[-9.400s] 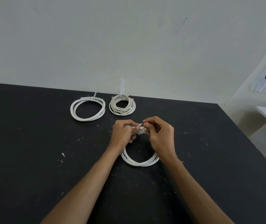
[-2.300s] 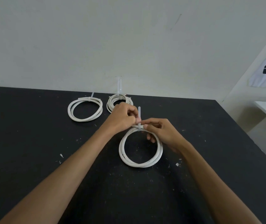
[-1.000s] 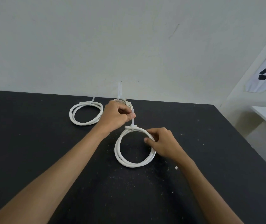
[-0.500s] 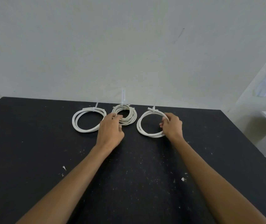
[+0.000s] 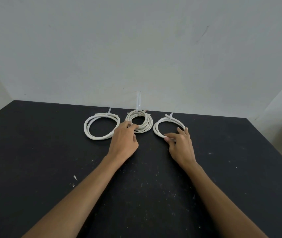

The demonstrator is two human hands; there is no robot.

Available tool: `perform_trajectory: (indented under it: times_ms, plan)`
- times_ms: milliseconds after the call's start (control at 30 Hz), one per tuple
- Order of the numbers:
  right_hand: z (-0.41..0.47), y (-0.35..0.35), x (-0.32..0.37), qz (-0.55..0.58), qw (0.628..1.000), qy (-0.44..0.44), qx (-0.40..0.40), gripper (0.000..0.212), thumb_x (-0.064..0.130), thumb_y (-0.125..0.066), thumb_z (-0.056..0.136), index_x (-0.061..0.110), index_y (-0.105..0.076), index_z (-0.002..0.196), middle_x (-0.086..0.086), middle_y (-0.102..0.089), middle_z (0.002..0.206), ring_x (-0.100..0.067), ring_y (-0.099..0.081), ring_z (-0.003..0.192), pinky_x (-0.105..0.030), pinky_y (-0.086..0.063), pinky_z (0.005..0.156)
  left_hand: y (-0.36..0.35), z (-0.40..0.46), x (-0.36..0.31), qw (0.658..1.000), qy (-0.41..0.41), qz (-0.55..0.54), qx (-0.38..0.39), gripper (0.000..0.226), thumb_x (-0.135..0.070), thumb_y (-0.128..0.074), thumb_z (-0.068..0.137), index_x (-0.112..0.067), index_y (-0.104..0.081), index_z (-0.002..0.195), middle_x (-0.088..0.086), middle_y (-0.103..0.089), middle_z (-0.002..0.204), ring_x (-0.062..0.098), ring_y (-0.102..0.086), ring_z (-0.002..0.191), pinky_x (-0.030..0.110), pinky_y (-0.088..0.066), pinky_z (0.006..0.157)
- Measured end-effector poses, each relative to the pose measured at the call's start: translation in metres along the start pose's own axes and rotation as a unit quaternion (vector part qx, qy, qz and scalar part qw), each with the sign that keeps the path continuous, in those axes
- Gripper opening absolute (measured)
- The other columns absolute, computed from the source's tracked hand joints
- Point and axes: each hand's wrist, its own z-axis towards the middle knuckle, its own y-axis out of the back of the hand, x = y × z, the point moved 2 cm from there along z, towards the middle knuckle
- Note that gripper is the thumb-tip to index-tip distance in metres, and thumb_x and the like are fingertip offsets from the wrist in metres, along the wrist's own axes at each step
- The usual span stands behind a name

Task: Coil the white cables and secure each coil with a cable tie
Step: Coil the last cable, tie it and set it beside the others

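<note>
Both arms reach out over the black bench (image 5: 34, 169), which is speckled with pale flecks. The left hand (image 5: 124, 140) lies knuckles-up, its loosely curled fingertips touching the near rim of the middle coil (image 5: 139, 123), the tightest-wound of the three; whether they actually grip the cable I cannot tell. Just beyond that hand's outer side lies the left coil (image 5: 101, 126), a wider loop, not touched. The right hand (image 5: 181, 145) rests with fingers spread and relaxed over the near edge of the right coil (image 5: 168, 126), thumb along the cable, nothing pinched. Each coil carries a cable tie at its far side, away from the hands: one on the left coil (image 5: 109, 112), a tall upright one on the middle (image 5: 138, 103), and one on the right (image 5: 170, 116). Behind stands a plain pale wall (image 5: 136, 48).
</note>
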Motion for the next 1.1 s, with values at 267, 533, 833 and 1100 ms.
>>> perform_trajectory:
  times_ms: [267, 533, 833, 1100]
  plan:
    - [0.028, -0.001, 0.001, 0.029, 0.998, 0.046, -0.022, 0.022, 0.019, -0.064, 0.107, 0.013, -0.079, 0.121, -0.011, -0.073, 0.133, -0.034, -0.037, 0.156, -0.042, -0.015, 0.13, -0.011, 0.003, -0.001, 1.0, -0.019, 0.011, 0.0, 0.044, -0.013, -0.062, 0.102, -0.019, -0.063, 0.146, 0.003, -0.059, 0.139, 0.021, -0.056, 0.127, 0.034, -0.047, 0.109]
    - [0.036, 0.003, 0.001, 0.035, 0.997, 0.073, 0.01, 0.025, 0.023, -0.065, 0.107, 0.014, -0.079, 0.126, -0.016, -0.065, 0.144, -0.033, -0.035, 0.157, -0.045, -0.027, 0.126, -0.021, 0.016, 0.005, 0.997, -0.023, 0.068, -0.001, 0.043, -0.017, -0.067, 0.099, -0.013, -0.065, 0.142, 0.005, -0.061, 0.126, 0.023, -0.061, 0.113, 0.038, -0.052, 0.102]
    - [0.039, 0.001, 0.006, -0.028, 0.993, 0.11, -0.042, 0.012, 0.017, -0.07, 0.101, 0.015, -0.081, 0.104, 0.0, -0.065, 0.099, -0.024, -0.062, 0.092, -0.045, -0.055, 0.083, -0.019, 0.014, 0.008, 0.997, -0.028, 0.067, 0.016, 0.05, -0.012, -0.063, 0.099, -0.01, -0.059, 0.149, 0.008, -0.057, 0.139, 0.025, -0.057, 0.126, 0.037, -0.049, 0.108]
    - [0.03, 0.002, 0.009, 0.014, 0.995, 0.077, -0.068, 0.021, 0.002, -0.07, 0.097, 0.007, -0.081, 0.114, -0.007, -0.07, 0.107, -0.025, -0.066, 0.098, -0.04, -0.057, 0.087, -0.017, 0.003, 0.012, 0.997, -0.033, 0.069, 0.027, 0.052, -0.016, -0.058, 0.104, -0.009, -0.05, 0.156, 0.01, -0.05, 0.155, 0.027, -0.048, 0.145, 0.039, -0.043, 0.119]
